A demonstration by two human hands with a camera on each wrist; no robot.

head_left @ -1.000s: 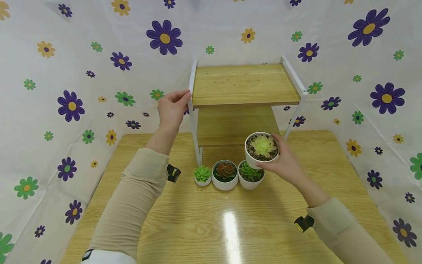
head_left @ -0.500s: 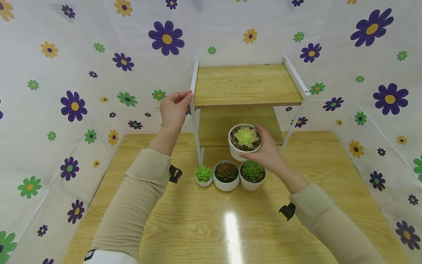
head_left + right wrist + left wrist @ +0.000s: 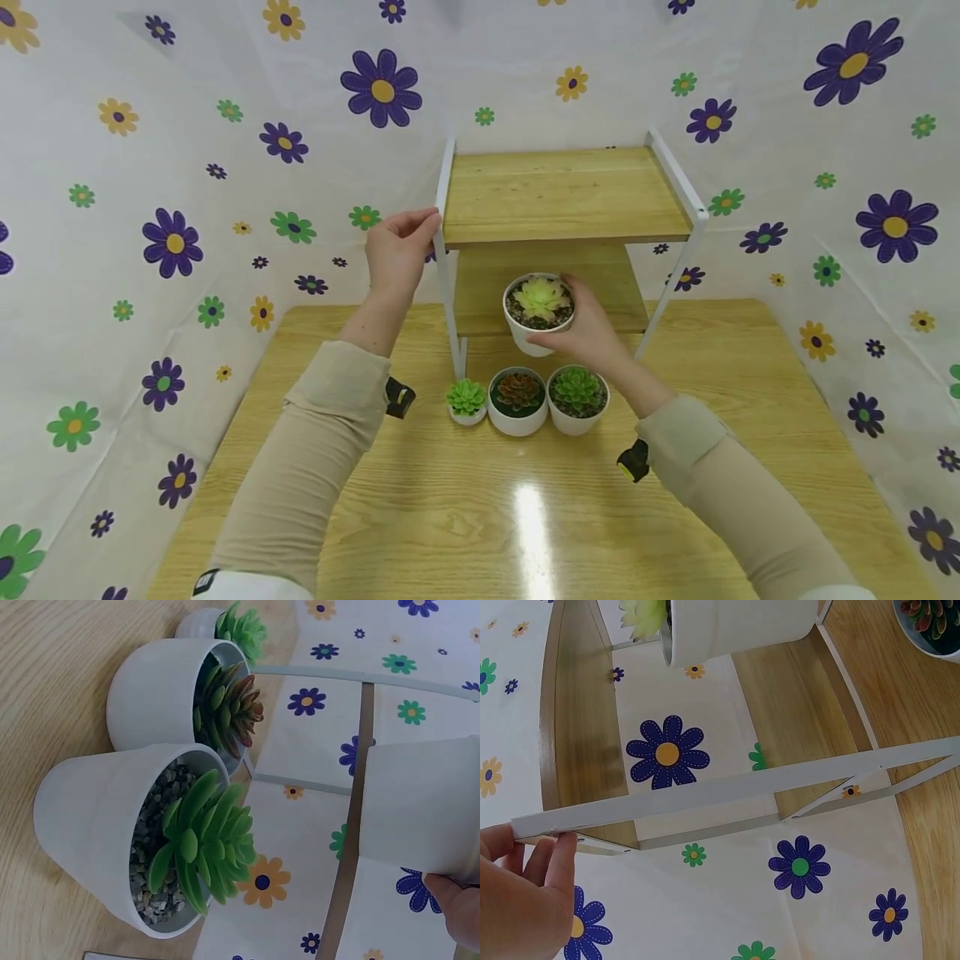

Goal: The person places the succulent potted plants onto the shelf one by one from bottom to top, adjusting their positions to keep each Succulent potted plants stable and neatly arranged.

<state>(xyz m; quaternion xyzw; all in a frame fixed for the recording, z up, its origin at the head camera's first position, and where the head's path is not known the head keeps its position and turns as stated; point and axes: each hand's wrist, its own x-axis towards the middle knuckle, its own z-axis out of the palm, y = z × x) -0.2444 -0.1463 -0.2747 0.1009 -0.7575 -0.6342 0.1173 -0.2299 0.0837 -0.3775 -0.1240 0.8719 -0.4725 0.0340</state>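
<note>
My right hand (image 3: pixel 588 329) grips a white pot with a pale yellow-green succulent (image 3: pixel 538 302), held in the air before the lower board (image 3: pixel 480 287) of a two-level shelf (image 3: pixel 562 196). In the right wrist view the white pot (image 3: pixel 420 810) shows above a thumb (image 3: pixel 457 907). My left hand (image 3: pixel 396 254) pinches the white frame at the shelf's front left upper corner; the left wrist view shows the fingers of that hand (image 3: pixel 532 892) on the end of the white bar (image 3: pixel 705 795).
On the table (image 3: pixel 420 500), before the shelf, stand three white pots side by side: a small light-green succulent (image 3: pixel 467 398), a reddish-brown one (image 3: pixel 517 392) and a dark-green one (image 3: pixel 577 392). Flower-patterned cloth (image 3: pixel 315 167) hangs behind and at both sides.
My right hand has carried the pale succulent's pot left and slightly up, from above the dark-green plant to before the lower board. My left hand stays on the frame.
</note>
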